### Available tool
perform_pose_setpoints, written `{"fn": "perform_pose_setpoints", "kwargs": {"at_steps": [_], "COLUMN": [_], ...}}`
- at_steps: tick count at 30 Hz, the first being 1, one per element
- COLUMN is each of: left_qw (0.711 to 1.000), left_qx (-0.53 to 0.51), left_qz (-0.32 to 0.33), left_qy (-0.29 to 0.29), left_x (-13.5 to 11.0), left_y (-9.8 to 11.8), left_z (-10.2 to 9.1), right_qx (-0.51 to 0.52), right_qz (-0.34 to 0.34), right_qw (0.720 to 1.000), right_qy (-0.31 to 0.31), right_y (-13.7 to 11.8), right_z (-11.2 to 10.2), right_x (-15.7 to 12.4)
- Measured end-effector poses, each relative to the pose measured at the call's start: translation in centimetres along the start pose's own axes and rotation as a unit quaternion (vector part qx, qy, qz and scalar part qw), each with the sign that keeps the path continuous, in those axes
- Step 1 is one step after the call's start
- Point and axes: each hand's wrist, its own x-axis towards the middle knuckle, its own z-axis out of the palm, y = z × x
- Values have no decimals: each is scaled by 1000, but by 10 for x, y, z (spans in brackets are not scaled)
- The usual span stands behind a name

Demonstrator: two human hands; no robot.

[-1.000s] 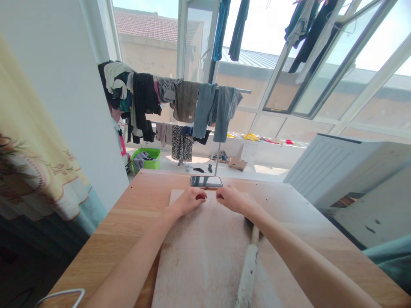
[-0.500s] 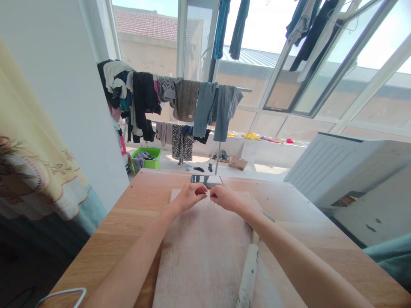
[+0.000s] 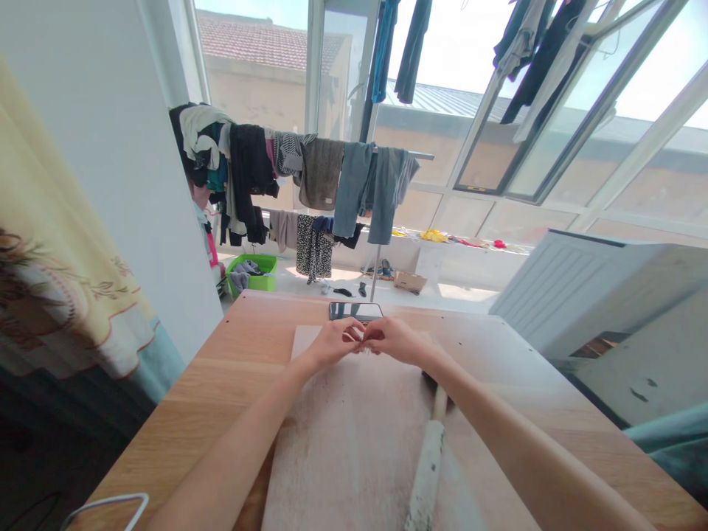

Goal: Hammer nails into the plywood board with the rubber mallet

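Over the far end of a pale wooden board (image 3: 343, 428), my left hand (image 3: 335, 342) and my right hand (image 3: 397, 341) meet at the fingertips. Both are pinched closed around something small and whitish, too small to name, which shows just below the fingertips. A phone (image 3: 355, 311) lies just beyond my fingers, its dark screen facing up. Beside my right forearm rests a hammer-like tool with a pale, worn handle (image 3: 425, 472); its dark head is partly hidden by that arm.
The board lies on a wooden table (image 3: 221, 376). A white cable (image 3: 119, 501) curves at the near left edge. Past the table stand a rack of drying clothes (image 3: 321, 169) and a green basket (image 3: 268, 280). A white appliance (image 3: 597, 287) is at the right.
My hands have come together; before, a small gap lay between the fingertips. My right forearm has shifted, so more of the tool's dark head shows.
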Motion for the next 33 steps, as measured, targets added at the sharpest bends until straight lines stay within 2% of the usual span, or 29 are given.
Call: {"fn": "perform_pose_setpoints", "kwargs": {"at_steps": [3,6,10,12,15,18,20,22,23,25,27,29,31,33], "left_qw": [997,986,969,965,964,965,963,960,958,948,928,897,876,874], "left_qx": [-21,10,71,112,167,192,216,246,261,297,349,407,440,436], "left_qz": [-27,-47,-76,-89,-99,-99,-88,-66,-53,-22,15,60,112,145], "left_qy": [-72,-158,-225,-219,-180,-149,-133,-117,-110,-108,-130,-159,-163,-158], "left_x": [-3,-6,-8,-9,-12,-17,-20,-25,-29,-39,-56,-81,-114,-148], "left_y": [7,14,21,26,35,48,60,74,82,97,105,105,96,83], "left_z": [-4,-10,-21,-28,-39,-49,-52,-49,-46,-37,-25,-14,-9,-11], "right_qx": [53,91,78,53,35,19,-3,-37,-54,-100,-168,-251,-342,-414], "right_qz": [1,-7,-21,-21,-16,-8,0,-1,1,3,3,11,-56,-93], "right_qw": [999,995,995,998,999,999,997,987,978,942,902,874,859,829], "right_qy": [-11,-43,-58,-36,-9,26,76,155,201,321,397,415,377,364], "right_y": [1,-2,-6,-5,-3,-4,-3,3,11,33,66,102,132,150], "right_z": [3,4,-4,-10,-15,-12,-3,11,19,36,52,67,81,95], "right_x": [-8,-17,-28,-34,-48,-74,-99,-129,-144,-175,-204,-229,-246,-253]}}
